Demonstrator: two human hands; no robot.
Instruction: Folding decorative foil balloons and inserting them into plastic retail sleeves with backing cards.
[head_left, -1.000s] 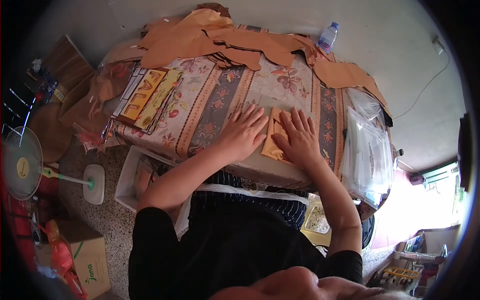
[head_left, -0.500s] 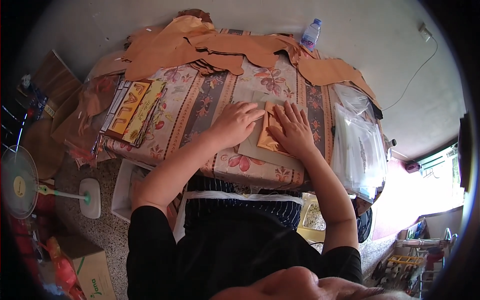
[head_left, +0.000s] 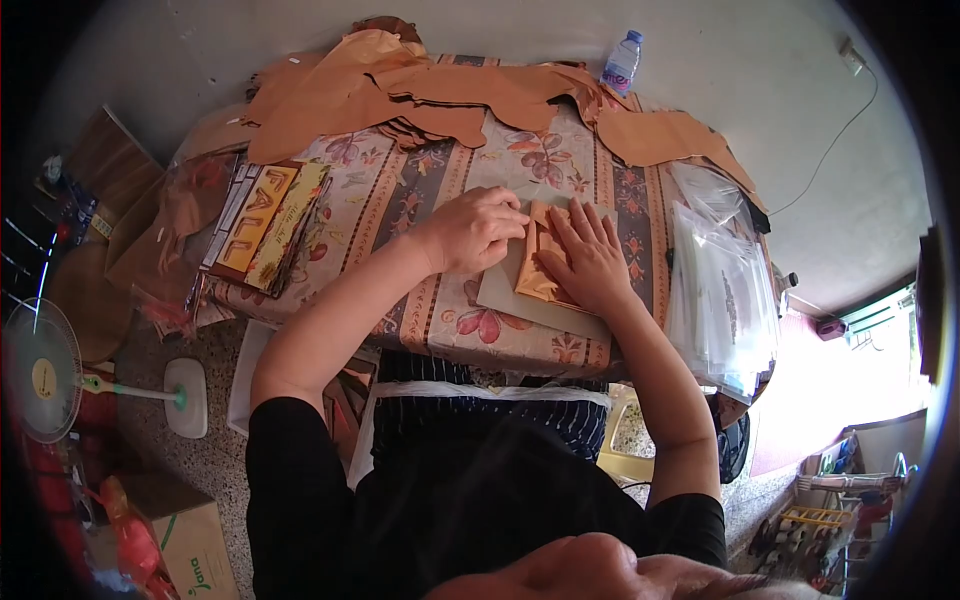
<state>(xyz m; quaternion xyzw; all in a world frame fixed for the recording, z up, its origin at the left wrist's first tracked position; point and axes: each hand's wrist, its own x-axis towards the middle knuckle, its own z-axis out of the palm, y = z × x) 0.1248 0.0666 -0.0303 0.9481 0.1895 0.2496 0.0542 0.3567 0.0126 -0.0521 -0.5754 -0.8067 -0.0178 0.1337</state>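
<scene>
The orange-brown sheet (head_left: 537, 268) lies on a grey board (head_left: 520, 300) near the front edge of the surface (head_left: 400, 200), which carries a floral cloth. The left hand (head_left: 478, 230) is curled, fingertips pressing the sheet's left edge; whether it pinches a fold is unclear. The right hand (head_left: 592, 262) lies flat, fingers spread, on the sheet. A plastic bottle (head_left: 621, 63) stands at the far edge.

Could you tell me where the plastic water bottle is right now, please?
In the head view, the water bottle stands at the table's far edge, right of centre, just beyond the brown paper cut-outs and well away from both hands.
</scene>
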